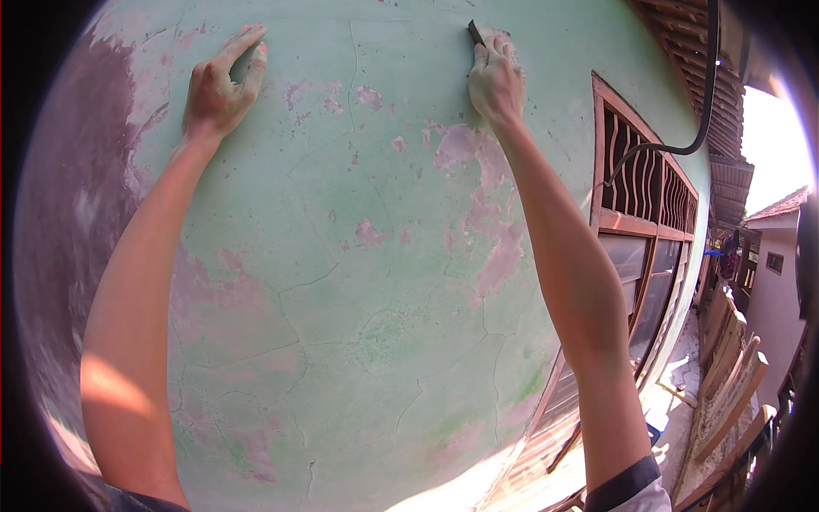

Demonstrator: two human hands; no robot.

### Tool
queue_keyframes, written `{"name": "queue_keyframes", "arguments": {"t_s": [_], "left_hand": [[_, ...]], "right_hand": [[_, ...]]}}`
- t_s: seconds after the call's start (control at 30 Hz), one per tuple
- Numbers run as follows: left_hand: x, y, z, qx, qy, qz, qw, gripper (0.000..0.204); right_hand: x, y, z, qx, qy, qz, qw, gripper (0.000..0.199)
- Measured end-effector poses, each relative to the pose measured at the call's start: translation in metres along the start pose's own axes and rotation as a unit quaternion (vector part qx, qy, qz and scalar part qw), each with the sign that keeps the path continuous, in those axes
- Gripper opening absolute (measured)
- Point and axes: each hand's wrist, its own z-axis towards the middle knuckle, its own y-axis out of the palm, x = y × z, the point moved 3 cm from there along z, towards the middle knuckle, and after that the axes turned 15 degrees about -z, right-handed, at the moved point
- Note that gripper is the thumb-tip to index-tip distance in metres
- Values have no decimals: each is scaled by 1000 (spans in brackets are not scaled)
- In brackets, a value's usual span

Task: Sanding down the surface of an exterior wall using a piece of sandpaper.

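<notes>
Both my arms are raised against a pale green wall (392, 282) with cracks and peeled pinkish patches. My left hand (223, 84) rests on the wall at the upper left, fingers and thumb stretched out, holding nothing. At the upper middle, my right hand (497, 84) presses a small flat piece of what looks like sandpaper (475, 32) to the wall. Its dark left edge lifts off the surface, and my fingers cover most of it.
Right of my right arm is a brown-framed window (631, 222) with wavy bars. A black cable (710, 94) hangs in front of it. Wooden planks (729, 384) lean along the passage at the lower right. Bare purplish wall (77, 196) shows at far left.
</notes>
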Motion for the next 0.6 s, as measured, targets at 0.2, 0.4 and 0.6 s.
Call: {"name": "queue_keyframes", "arguments": {"t_s": [0.2, 0.4, 0.6], "left_hand": [[1, -4, 1, 5, -5, 4, 1000, 37], [-1, 8, -1, -17, 3, 11, 1000, 38], [3, 1, 1, -25, 12, 27, 999, 38]], "right_hand": [[52, -13, -23, 31, -224, 11, 974, 46], [19, 6, 14, 48, 13, -69, 996, 48], [64, -10, -1, 3, -175, -21, 984, 48]]}}
